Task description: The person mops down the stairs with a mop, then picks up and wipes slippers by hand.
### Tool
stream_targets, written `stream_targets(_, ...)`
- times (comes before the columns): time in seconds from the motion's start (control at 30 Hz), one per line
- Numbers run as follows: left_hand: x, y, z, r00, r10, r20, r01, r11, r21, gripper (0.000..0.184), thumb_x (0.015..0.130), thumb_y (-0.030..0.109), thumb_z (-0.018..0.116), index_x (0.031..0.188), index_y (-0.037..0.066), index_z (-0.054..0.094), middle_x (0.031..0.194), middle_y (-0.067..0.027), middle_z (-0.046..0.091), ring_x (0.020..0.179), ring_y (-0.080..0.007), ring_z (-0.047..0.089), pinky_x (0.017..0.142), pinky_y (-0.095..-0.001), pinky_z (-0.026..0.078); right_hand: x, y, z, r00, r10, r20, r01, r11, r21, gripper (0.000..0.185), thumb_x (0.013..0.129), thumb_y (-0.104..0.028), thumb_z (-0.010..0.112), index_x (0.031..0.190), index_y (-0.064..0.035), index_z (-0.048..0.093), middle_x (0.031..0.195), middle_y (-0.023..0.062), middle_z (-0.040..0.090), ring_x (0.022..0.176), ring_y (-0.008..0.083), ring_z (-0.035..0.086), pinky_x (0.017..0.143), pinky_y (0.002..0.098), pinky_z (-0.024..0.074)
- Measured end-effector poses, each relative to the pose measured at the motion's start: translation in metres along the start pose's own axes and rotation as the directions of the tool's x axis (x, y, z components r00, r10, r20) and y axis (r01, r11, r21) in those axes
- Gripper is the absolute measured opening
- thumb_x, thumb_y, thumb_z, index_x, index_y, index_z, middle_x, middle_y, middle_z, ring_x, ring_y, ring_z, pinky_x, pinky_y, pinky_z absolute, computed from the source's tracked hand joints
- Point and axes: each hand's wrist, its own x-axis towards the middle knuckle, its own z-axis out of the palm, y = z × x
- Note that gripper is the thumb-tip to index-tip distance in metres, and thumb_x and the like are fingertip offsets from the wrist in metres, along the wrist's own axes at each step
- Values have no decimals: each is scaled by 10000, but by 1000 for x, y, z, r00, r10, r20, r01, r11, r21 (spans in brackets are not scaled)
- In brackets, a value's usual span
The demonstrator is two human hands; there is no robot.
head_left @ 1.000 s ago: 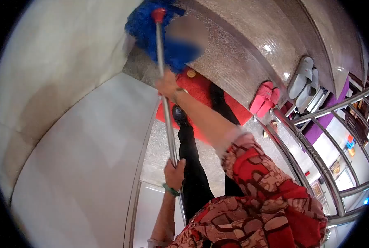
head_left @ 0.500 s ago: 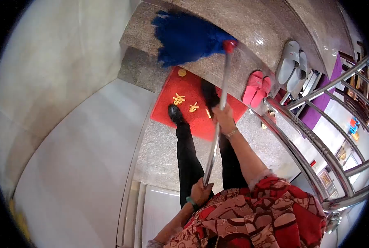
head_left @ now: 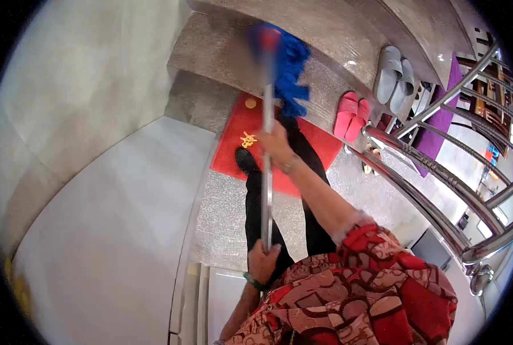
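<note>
A mop with a metal pole (head_left: 268, 201) runs up the middle of the view. Its blue mop head (head_left: 294, 72), partly blurred, lies on a stone stair step (head_left: 207, 49). My right hand (head_left: 276, 144) is wrapped round the middle of the pole, above the red mat (head_left: 225, 152). Lower down, near my waist, my left hand (head_left: 262, 261) is closed round the same pole, with a green band at its wrist. My black shoe (head_left: 245, 160) stands on the mat; the other foot is largely hidden behind the pole and my right hand.
Pink slippers (head_left: 353, 117) and grey slippers (head_left: 393, 79) sit on the steps at the right. A metal railing (head_left: 423, 164) curves down the right side. A pale wall (head_left: 95, 75) and a white panel (head_left: 107, 230) fill the left.
The mop head has swung left, then right, then back left across the step, its strands now trailing right. Both hands stay on the pole and have moved left since the last earlier frame.
</note>
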Motion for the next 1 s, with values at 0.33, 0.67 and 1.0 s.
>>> stream_targets(0.33,8,-4,-17,997,28,-78,-25,999,42,305,744,253,620,718,3,447,584,-105,506,534,-215,504,509,-342,404,11,8,34,999,-40,30,39,999,32,183,753,-104,550,784,-52,377,495,31,428,335,118,417,302,267,346)
stream_targets(0.67,-7,-48,1,951,-14,308,-55,976,213,319,741,290,617,750,17,454,634,-182,533,607,-357,539,529,-407,409,-33,114,-93,916,234,-327,-196,970,145,234,726,-9,576,818,-102,382,572,27,442,380,143,439,309,278,384)
stream_targets(1.0,-55,-104,-53,949,-53,309,-73,922,381,276,750,276,619,780,24,508,628,-162,545,558,-296,555,474,-367,406,-122,52,-50,949,278,-149,-211,910,356,183,733,-55,557,820,-47,396,540,71,451,375,194,480,344,314,400)
